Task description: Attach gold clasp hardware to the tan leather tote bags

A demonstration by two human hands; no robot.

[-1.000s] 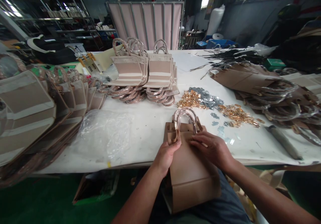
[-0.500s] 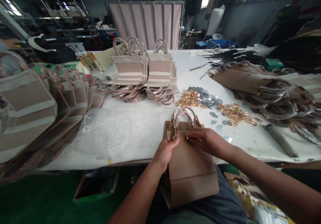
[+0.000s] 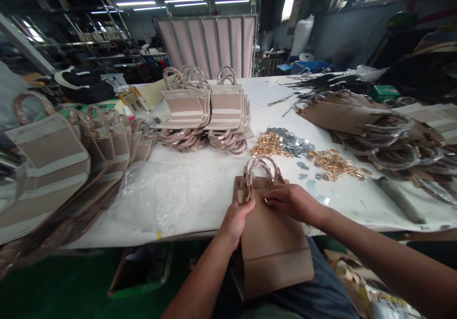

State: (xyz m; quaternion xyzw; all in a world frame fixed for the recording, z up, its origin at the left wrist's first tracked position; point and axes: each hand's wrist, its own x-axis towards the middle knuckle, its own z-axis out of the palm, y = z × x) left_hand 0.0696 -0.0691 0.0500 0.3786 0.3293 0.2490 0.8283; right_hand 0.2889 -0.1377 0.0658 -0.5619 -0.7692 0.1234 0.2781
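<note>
A flat tan bag panel (image 3: 271,243) with wrapped loop handles (image 3: 260,169) lies over the table's near edge and my lap. My left hand (image 3: 236,220) grips its upper left edge by a small tan tab. My right hand (image 3: 293,201) rests on the upper middle of the panel, fingers pinched on a small gold fitting that I can barely make out. Piles of gold fittings (image 3: 269,144) and grey metal plates (image 3: 294,140) lie just beyond the panel.
Stacks of finished beige bags (image 3: 207,104) stand mid-table, with more fanned along the left (image 3: 71,162). Brown panels with handles (image 3: 374,124) are heaped at the right. A clear plastic bag (image 3: 150,190) lies left of my hands; a grey tool (image 3: 398,197) lies to the right.
The panel and both hands shifted slightly up the table; my right hand slid left toward the middle top of the panel. The view tilted a little.
</note>
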